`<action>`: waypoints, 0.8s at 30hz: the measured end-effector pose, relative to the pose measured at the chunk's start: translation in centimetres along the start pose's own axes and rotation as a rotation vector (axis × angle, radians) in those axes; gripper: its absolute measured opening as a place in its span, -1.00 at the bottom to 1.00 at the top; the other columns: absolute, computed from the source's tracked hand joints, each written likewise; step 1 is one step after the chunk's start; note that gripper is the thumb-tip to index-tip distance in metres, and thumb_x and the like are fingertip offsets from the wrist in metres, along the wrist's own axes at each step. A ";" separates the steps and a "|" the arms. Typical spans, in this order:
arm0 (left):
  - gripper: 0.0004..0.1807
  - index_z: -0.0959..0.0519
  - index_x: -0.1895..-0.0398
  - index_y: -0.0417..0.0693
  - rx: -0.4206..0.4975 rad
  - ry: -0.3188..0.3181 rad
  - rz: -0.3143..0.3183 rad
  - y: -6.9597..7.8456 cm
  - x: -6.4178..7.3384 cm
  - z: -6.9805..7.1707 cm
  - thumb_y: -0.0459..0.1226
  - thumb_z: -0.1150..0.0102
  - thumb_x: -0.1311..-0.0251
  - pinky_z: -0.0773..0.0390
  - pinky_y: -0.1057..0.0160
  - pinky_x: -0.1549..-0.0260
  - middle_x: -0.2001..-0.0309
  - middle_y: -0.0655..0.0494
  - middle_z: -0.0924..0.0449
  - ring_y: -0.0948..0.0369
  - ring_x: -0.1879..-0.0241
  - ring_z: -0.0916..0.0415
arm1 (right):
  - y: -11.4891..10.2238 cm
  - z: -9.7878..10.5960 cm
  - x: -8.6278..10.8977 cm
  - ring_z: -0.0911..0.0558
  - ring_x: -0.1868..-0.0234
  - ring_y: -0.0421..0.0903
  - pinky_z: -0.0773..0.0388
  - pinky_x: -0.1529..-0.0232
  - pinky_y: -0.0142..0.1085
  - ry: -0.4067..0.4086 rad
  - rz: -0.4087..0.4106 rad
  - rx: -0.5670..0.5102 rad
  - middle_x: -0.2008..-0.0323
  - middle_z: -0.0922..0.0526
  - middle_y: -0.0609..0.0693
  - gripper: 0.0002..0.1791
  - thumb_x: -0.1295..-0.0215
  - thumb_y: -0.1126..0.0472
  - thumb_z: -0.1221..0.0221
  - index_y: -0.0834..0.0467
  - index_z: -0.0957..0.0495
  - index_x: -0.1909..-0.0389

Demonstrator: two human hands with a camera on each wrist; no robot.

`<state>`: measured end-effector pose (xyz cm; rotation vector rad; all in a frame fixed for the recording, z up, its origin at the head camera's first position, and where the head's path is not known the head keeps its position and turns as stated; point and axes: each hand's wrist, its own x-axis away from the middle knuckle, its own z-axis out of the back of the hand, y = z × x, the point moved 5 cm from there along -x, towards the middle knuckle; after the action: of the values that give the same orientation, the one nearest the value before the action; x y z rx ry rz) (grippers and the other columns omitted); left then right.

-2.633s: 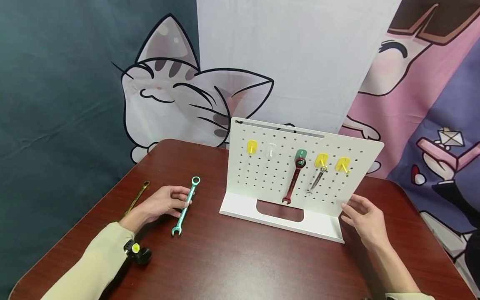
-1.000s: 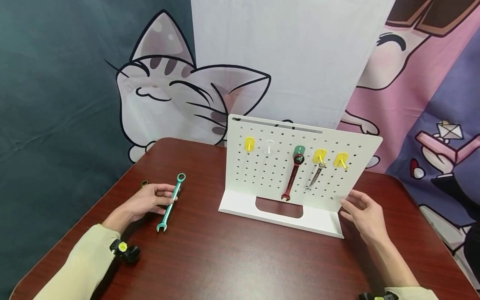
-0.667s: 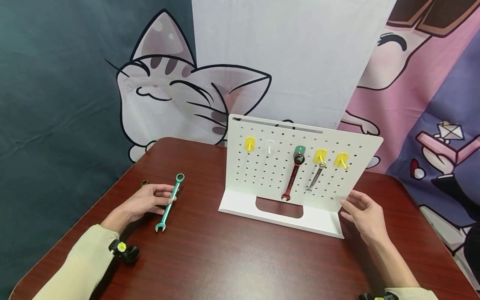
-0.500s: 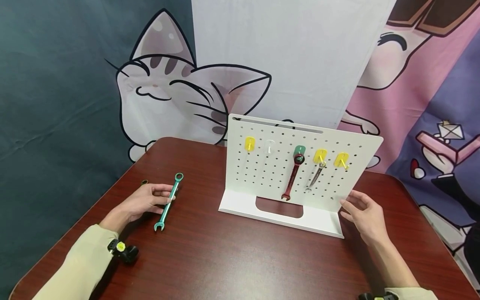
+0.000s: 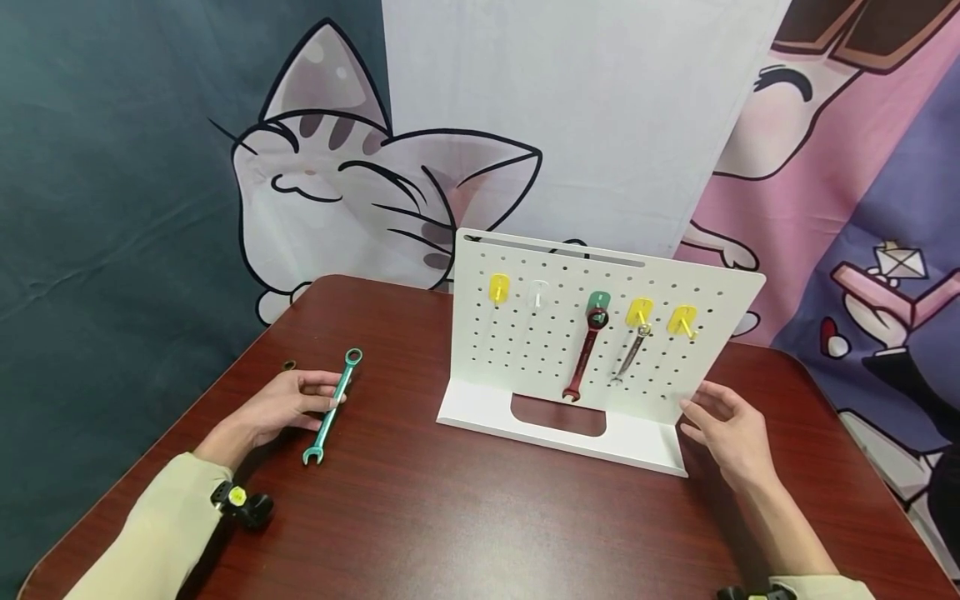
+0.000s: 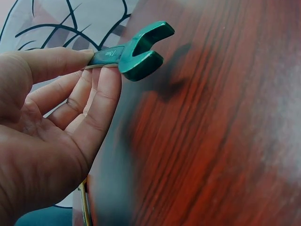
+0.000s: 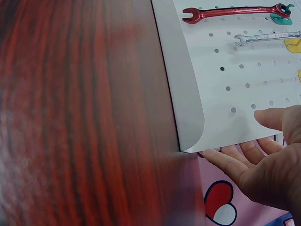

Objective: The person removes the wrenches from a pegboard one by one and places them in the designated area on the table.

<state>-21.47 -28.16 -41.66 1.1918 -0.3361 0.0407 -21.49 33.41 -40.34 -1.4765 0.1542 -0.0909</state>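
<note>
My left hand (image 5: pixel 281 408) pinches a teal combination wrench (image 5: pixel 334 408) by its shank, ring end away from me. In the left wrist view the wrench's open end (image 6: pixel 141 61) juts past the thumb and fingertips, over the table. At the right, my right hand (image 5: pixel 733 437) holds the side edge of a white pegboard (image 5: pixel 480 333), thumb in front and fingers behind. A red wrench (image 5: pixel 586 358) hangs from a green hook (image 5: pixel 599 300). Beside it a small silver wrench (image 5: pixel 632 357) hangs on a yellow hook (image 5: pixel 639 312).
Mostly hidden behind the left hand, a brass-coloured wrench (image 5: pixel 289 365) lies on the dark red table (image 5: pixel 450 517). Bare hooks on the board are a yellow hook (image 5: pixel 498 288) and a clear hook (image 5: pixel 537 293) at left and a yellow hook (image 5: pixel 682 321) at right.
My left hand has moved left with the teal wrench, over the brass-coloured wrench in the head view. The right hand keeps its hold on the pegboard.
</note>
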 end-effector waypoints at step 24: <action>-0.29 -0.30 -0.53 -0.41 -0.019 0.031 0.011 -0.9 0.6 1.7 -0.29 -0.31 -0.44 -0.81 0.21 0.22 -0.07 -0.03 -0.71 0.32 0.18 -0.70 | 0.1 0.0 -0.2 -0.74 0.25 -0.41 -0.77 0.25 -0.43 0.008 -0.023 0.037 0.27 -0.71 -0.37 -0.40 -0.40 0.36 -0.34 0.44 -0.32 -0.34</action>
<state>-21.14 -30.17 -41.74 1.1699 -0.3149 0.0650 -21.65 33.49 -40.43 -1.4410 0.1414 -0.1185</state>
